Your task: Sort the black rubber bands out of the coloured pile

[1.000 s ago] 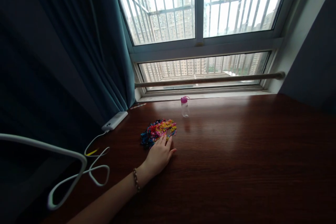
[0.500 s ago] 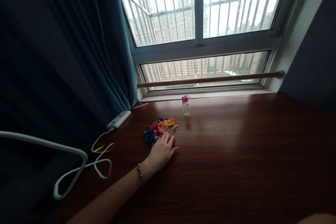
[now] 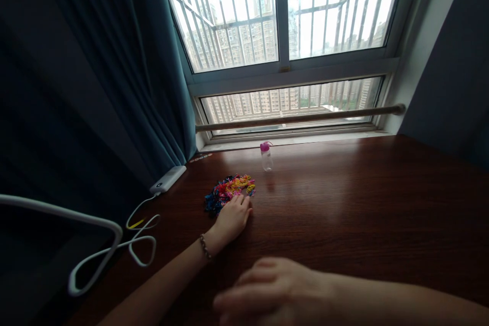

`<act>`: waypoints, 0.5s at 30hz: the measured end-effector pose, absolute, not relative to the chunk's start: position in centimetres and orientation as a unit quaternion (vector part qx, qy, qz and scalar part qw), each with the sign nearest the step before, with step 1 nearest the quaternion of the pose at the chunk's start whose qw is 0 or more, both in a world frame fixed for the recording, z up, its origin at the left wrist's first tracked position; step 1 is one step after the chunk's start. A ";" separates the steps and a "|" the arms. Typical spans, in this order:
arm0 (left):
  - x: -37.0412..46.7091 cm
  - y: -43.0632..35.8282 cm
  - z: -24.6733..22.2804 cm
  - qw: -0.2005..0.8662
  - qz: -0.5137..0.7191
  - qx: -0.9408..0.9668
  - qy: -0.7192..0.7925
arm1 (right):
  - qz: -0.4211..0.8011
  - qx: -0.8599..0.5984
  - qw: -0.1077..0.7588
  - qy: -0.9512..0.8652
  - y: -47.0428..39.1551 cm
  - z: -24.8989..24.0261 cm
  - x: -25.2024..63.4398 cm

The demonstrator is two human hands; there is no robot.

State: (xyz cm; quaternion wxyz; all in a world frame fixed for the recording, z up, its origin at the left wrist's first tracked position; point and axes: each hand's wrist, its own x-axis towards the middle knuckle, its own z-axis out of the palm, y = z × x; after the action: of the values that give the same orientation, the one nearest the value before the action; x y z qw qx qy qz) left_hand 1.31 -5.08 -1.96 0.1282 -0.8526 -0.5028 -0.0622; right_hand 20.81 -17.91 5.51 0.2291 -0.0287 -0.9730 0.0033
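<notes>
A barred window (image 3: 282, 58) backs the dark reddish-brown table (image 3: 344, 204), whose far edge meets the sill; a blue curtain (image 3: 153, 61) hangs over the far left corner, and the near edge is hidden or cut off. The heap of coloured loops (image 3: 229, 187) lies left of centre, towards the far edge. Its near right part is covered by the left hand (image 3: 232, 216), palm down with the fingers close together and their tips on the loops; whether they pinch any cannot be seen. The right hand (image 3: 273, 290), low in the view and blurred, hangs with loosely bent fingers pointing left; it may be empty, but its underside is hidden. The heap has no clear pointing end, though its longer spread slants from dark blue loops at the left to yellow and pink ones at the right, nearer the far edge. Beyond it stands a clear bottle (image 3: 267, 161), upright, pink cap on top. Along the left edge, a white cable (image 3: 57, 208) meets a white device (image 3: 168, 180).
</notes>
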 end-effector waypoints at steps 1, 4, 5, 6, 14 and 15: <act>1.3 -4.7 -1.9 0.128 -0.065 -0.851 -0.506 | 0.008 -0.088 0.274 -0.958 -15.8 4.5 21.2; 1.1 -3.5 -1.7 0.127 -0.074 -0.841 -0.520 | 0.029 -0.200 0.382 -0.902 -9.2 1.4 22.9; 1.2 -3.2 -1.5 0.129 -0.078 -0.838 -0.525 | 0.032 -0.239 0.409 -0.880 -7.2 0.3 23.7; 1.2 -3.0 -1.4 0.133 -0.083 -0.835 -0.528 | 0.036 -0.283 0.430 -0.857 -5.5 -0.6 24.5; 5.4 -3.3 -0.8 0.111 -0.157 -0.876 -0.443 | 0.100 -0.451 0.489 -0.740 0.2 -5.1 28.1; 6.2 -3.3 -0.9 0.093 -0.171 -0.883 -0.427 | 0.107 -0.454 0.487 -0.739 0.3 -5.2 28.1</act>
State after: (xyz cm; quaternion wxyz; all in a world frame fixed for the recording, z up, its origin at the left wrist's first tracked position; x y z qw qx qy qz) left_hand 6.20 -3.30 -0.90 0.0931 -0.8832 -0.4266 -0.1715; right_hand 28.05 0.28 -5.24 0.4866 -0.4542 -0.7386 0.1066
